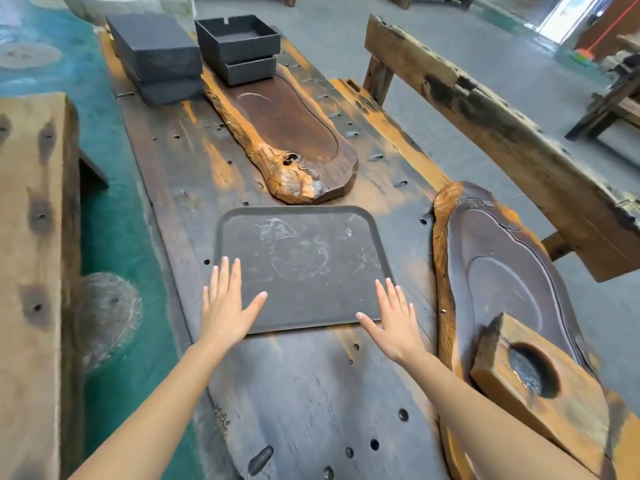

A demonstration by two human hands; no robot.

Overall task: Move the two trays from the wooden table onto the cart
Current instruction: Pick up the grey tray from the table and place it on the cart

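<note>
On wooden table (194,174) | grey tray (301,258) | left hand (225,306), right hand (394,323): fingers spread, empty

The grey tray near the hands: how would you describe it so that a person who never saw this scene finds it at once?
Start from the long dark wooden table that runs away from the viewer. At its middle, under the open left hand and right hand, lies the grey tray. Unlike the two brown carved wooden trays, one behind it and one to its right, it is flat, rounded-rectangular and scuffed white.

wood furn. workshop/showroom | rough slab table (180,161) | timber bench (502,133) | concrete floor (450,46)
</note>
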